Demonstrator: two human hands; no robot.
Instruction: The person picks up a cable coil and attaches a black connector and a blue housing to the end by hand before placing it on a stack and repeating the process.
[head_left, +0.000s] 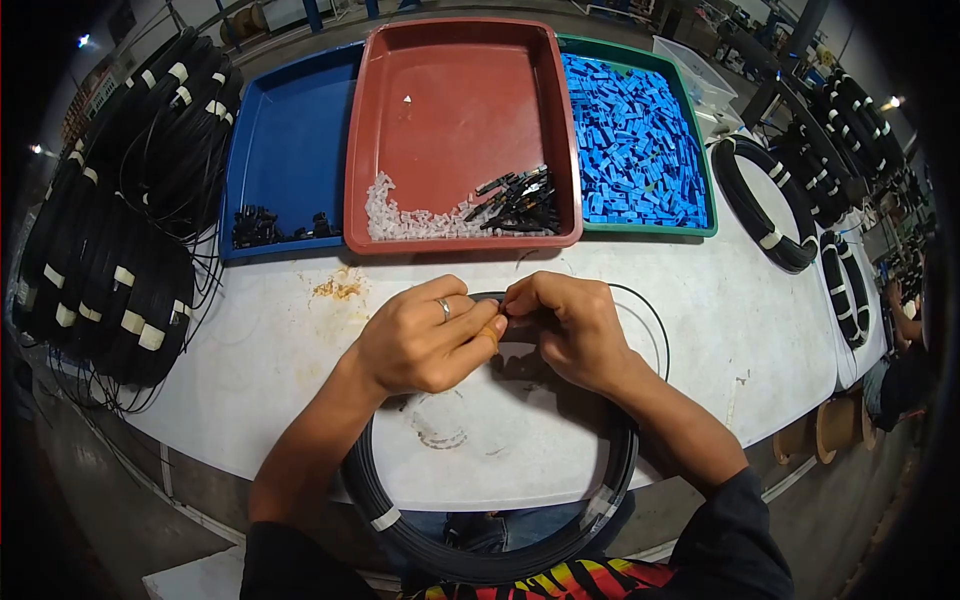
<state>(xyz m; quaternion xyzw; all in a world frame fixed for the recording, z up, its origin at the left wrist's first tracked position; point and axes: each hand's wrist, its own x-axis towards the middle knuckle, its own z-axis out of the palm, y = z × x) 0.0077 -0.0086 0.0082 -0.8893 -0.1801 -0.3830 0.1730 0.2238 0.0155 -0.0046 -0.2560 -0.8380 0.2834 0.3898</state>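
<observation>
Left hand and right hand meet at the coil before the red tray — exact grip hidden — whose overhang past the bench could make it slip.

Your left hand and right hand are together at the fingertips, centered in front of you, backs mostly up. Left fingers curled in toward the thumb; right thumb and index pinched, other fingers folded. Contact point mostly hidden. Left forearm and right forearm bare, angling inward.
</observation>
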